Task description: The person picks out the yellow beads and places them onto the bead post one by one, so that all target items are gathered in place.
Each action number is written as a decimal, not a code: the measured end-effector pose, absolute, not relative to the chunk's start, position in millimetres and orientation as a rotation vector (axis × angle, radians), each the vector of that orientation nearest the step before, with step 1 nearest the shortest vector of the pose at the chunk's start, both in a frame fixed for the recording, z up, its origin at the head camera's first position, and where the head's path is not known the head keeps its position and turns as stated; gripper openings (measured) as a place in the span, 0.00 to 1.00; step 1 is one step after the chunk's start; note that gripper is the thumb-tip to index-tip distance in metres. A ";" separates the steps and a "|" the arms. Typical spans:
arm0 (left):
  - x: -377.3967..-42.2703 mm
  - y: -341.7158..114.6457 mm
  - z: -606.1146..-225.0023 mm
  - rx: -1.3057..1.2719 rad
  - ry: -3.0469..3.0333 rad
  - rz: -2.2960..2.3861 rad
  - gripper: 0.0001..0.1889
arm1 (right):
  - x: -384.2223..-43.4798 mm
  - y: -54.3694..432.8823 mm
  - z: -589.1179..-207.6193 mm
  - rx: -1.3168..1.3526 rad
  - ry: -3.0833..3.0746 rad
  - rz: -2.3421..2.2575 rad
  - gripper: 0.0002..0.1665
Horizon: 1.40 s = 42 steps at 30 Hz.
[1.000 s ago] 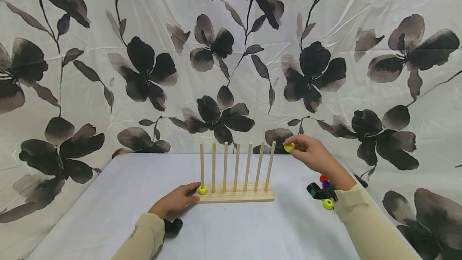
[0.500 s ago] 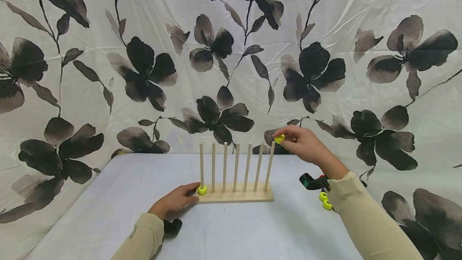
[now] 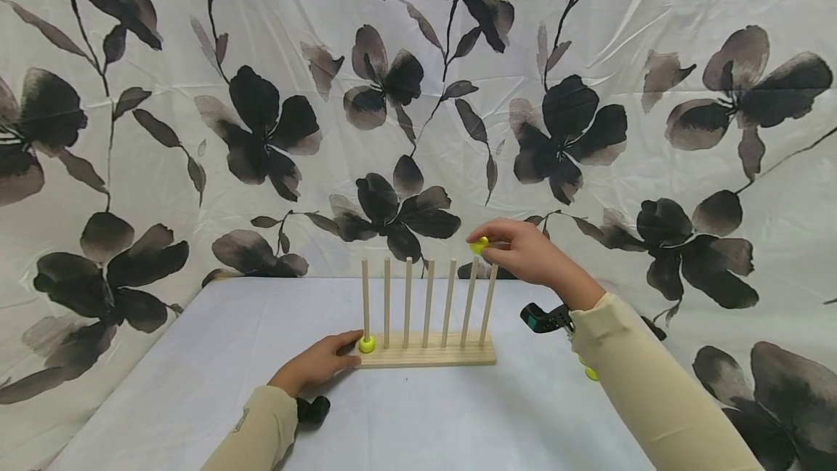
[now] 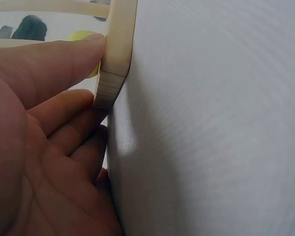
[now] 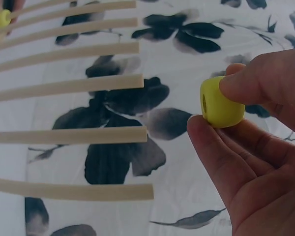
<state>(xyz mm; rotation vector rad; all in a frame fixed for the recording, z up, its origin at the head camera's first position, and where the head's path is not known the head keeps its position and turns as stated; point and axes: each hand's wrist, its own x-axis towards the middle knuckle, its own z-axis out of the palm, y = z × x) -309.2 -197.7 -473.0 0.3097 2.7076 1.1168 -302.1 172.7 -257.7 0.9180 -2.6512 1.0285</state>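
Note:
My right hand (image 3: 532, 253) pinches a yellow bead (image 5: 221, 104) between thumb and fingertips. A hole shows in the bead's side that faces the pegs in the right wrist view. The bead is just above the tops of the right-hand pegs, near the second from the right. Several upright wooden pegs stand in a row on a wooden base (image 3: 428, 359). Another yellow bead (image 3: 367, 345) sits at the bottom of the leftmost peg. At that end my left hand (image 3: 315, 365) grips the base, its thumb and fingers around the end in the left wrist view.
A few yellow beads (image 3: 591, 373) lie on the white table (image 3: 484, 420) to the right, mostly hidden behind my right sleeve. A white cloth with dark flowers (image 3: 261, 129) hangs behind the table.
My right hand has carried the yellow bead left and slightly up, from right of the pegs to over the right-hand ones. The left hand and the base have stayed put.

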 end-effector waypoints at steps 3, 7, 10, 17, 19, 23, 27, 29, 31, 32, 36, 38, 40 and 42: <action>-309.1 -197.6 -473.5 0.309 2.703 1.120 0.32 | -304.6 167.3 -255.7 0.951 -2.654 1.023 0.15; -309.2 -198.7 -474.8 0.305 2.705 1.110 0.32 | -306.7 159.0 -252.7 0.973 -2.668 1.034 0.15; -309.4 -198.9 -475.0 0.302 2.702 1.118 0.32 | -307.7 152.7 -250.6 0.996 -2.663 1.050 0.14; -309.7 -197.6 -473.9 0.298 2.693 1.130 0.32 | -311.7 140.3 -248.5 1.044 -2.646 1.080 0.15; -310.0 -197.7 -474.2 0.300 2.696 1.127 0.32 | -312.8 137.3 -248.6 1.042 -2.653 1.092 0.15; -311.1 -198.3 -475.5 0.289 2.694 1.124 0.32 | -314.4 130.5 -248.2 1.030 -2.670 1.103 0.14; -310.9 -198.8 -474.9 0.291 2.693 1.122 0.32 | -316.1 123.2 -247.5 1.039 -2.662 1.094 0.14; -310.2 -198.7 -474.2 0.290 2.691 1.123 0.32 | -317.2 119.7 -247.4 1.047 -2.653 1.092 0.14; -309.5 -198.6 -473.7 0.295 2.693 1.122 0.32 | -318.4 116.0 -247.4 1.057 -2.642 1.091 0.14; -309.1 -198.6 -473.5 0.297 2.695 1.122 0.32 | -319.1 114.1 -247.5 1.060 -2.640 1.090 0.15; -307.9 -198.4 -472.3 0.304 2.700 1.123 0.32 | -321.7 106.5 -248.2 1.078 -2.625 1.093 0.17; -307.6 -198.4 -471.6 0.307 2.705 1.117 0.32 | -323.3 102.7 -249.1 1.081 -2.621 1.106 0.18; -307.4 -198.3 -470.8 0.302 2.703 1.118 0.32 | -325.0 99.0 -250.5 1.091 -2.612 1.120 0.19; -307.3 -198.4 -470.4 0.298 2.701 1.118 0.32 | -326.3 95.2 -252.0 1.092 -2.604 1.147 0.19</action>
